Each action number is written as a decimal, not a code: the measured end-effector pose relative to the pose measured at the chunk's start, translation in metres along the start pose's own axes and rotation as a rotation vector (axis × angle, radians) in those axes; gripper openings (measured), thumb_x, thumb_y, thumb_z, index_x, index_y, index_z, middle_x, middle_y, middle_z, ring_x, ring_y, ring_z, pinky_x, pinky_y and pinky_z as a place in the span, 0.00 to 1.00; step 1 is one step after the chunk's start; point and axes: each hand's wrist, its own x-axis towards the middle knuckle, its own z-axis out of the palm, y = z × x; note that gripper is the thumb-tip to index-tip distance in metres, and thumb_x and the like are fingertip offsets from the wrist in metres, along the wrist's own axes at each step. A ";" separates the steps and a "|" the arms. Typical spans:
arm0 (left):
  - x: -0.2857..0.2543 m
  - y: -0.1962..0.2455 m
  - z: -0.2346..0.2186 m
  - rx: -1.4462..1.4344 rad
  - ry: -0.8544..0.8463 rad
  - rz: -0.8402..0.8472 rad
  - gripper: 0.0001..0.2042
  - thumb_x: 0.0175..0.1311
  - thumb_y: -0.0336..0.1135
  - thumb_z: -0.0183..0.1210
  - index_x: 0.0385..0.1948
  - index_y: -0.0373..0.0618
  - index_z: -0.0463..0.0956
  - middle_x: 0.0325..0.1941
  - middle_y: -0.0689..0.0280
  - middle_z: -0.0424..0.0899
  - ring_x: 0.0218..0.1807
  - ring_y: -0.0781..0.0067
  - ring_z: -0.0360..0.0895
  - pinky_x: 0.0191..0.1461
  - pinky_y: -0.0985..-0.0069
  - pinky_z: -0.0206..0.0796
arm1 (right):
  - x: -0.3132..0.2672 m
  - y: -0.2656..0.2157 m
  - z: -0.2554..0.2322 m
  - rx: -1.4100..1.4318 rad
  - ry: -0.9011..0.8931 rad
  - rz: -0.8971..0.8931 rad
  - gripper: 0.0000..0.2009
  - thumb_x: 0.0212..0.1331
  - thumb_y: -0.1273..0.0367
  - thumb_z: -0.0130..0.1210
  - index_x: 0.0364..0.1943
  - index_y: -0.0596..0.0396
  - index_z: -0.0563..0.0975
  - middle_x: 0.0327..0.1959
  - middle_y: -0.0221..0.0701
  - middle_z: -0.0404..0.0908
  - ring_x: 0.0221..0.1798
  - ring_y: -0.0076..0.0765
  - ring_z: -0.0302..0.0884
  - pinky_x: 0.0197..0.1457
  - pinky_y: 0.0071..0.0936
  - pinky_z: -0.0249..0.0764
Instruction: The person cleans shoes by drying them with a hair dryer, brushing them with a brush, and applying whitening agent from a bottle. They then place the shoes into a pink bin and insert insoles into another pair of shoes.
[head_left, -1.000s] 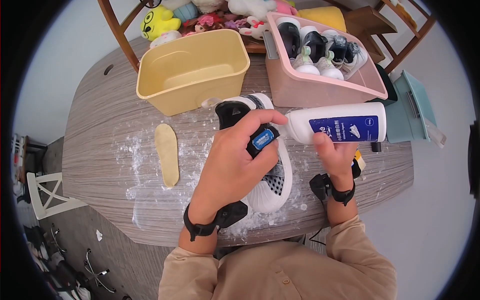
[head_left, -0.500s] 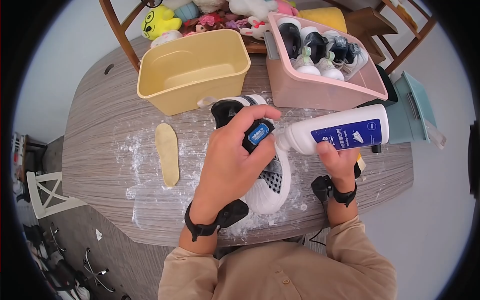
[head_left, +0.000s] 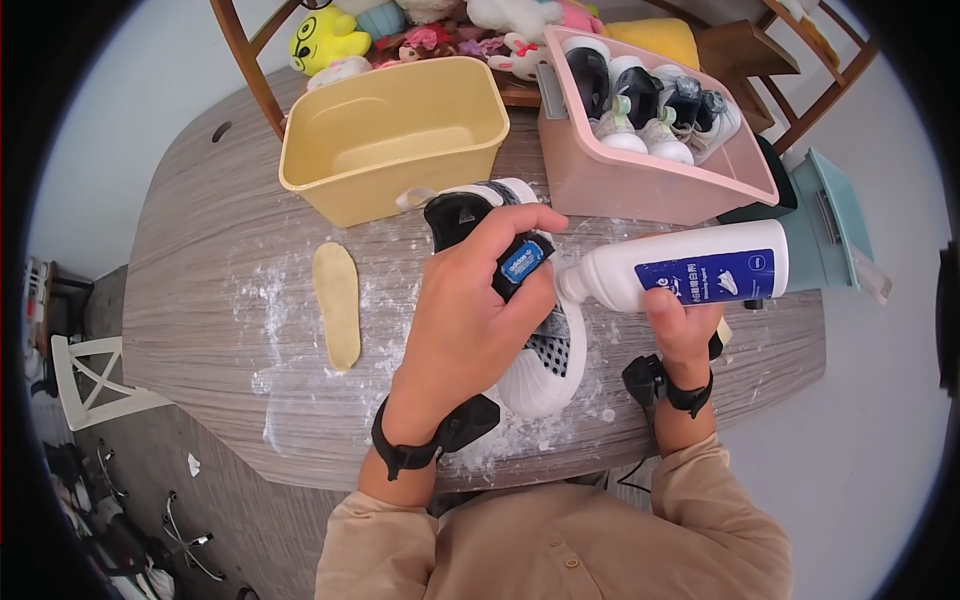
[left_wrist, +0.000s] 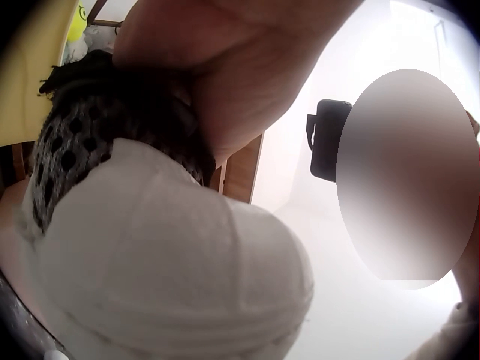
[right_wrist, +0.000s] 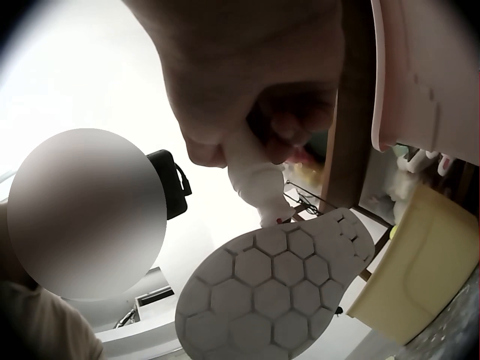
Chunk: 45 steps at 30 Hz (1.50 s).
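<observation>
The left hand [head_left: 470,310] grips a black, grey and white shoe [head_left: 535,388] by its tongue, which bears a blue label [head_left: 522,262]. In the left wrist view the shoe's white toe [left_wrist: 180,255] fills the lower part. A white bottle with a blue label [head_left: 715,277] lies tilted in the right hand [head_left: 685,328], its nozzle at the shoe's right edge. From the right wrist view, the bottle's neck [right_wrist: 259,180] meets the edge of the hexagon-patterned sole [right_wrist: 274,281]; whether it touches is unclear. A beige insole [head_left: 337,305] lies left of the shoe.
Behind the shoe stand a yellow bin [head_left: 395,185] and a pink bin [head_left: 660,190] holding several shoes. Soft toys [head_left: 330,38] sit on a shelf at the back. White residue marks the wooden table [head_left: 200,330]. A teal container [head_left: 835,235] is at the right.
The bottle and right hand have shifted slightly right and down in the head view, the bottle's nozzle lower along the shoe's edge. The left hand keeps its grip, with the shoe turned slightly.
</observation>
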 end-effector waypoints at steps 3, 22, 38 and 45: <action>0.000 0.000 0.001 0.002 0.003 0.002 0.14 0.56 0.20 0.55 0.45 0.41 0.75 0.33 0.75 0.73 0.32 0.90 0.66 0.35 0.89 0.60 | -0.004 0.001 -0.006 -0.057 -0.047 0.085 0.32 0.51 0.52 0.66 0.50 0.64 0.70 0.43 0.37 0.79 0.43 0.31 0.77 0.48 0.26 0.74; 0.004 -0.005 -0.004 -0.053 0.230 -0.011 0.14 0.58 0.23 0.54 0.47 0.39 0.74 0.30 0.71 0.72 0.29 0.87 0.65 0.32 0.87 0.60 | 0.014 -0.027 -0.005 -0.298 -0.345 -0.267 0.22 0.42 0.50 0.63 0.31 0.55 0.81 0.27 0.31 0.81 0.25 0.38 0.76 0.31 0.31 0.71; 0.011 -0.015 -0.012 -0.150 0.336 -0.061 0.12 0.62 0.25 0.55 0.48 0.37 0.74 0.32 0.73 0.71 0.33 0.88 0.66 0.36 0.88 0.59 | 0.018 -0.037 0.001 -0.193 -0.345 -0.436 0.18 0.43 0.57 0.65 0.31 0.58 0.80 0.23 0.31 0.80 0.18 0.35 0.75 0.22 0.26 0.69; 0.013 -0.013 -0.019 -0.350 0.178 -0.100 0.21 0.57 0.23 0.61 0.54 0.38 0.69 0.38 0.71 0.73 0.37 0.86 0.70 0.41 0.86 0.65 | 0.017 -0.032 -0.009 -0.284 -0.236 -0.442 0.19 0.42 0.54 0.64 0.30 0.57 0.81 0.23 0.32 0.80 0.20 0.37 0.76 0.25 0.28 0.71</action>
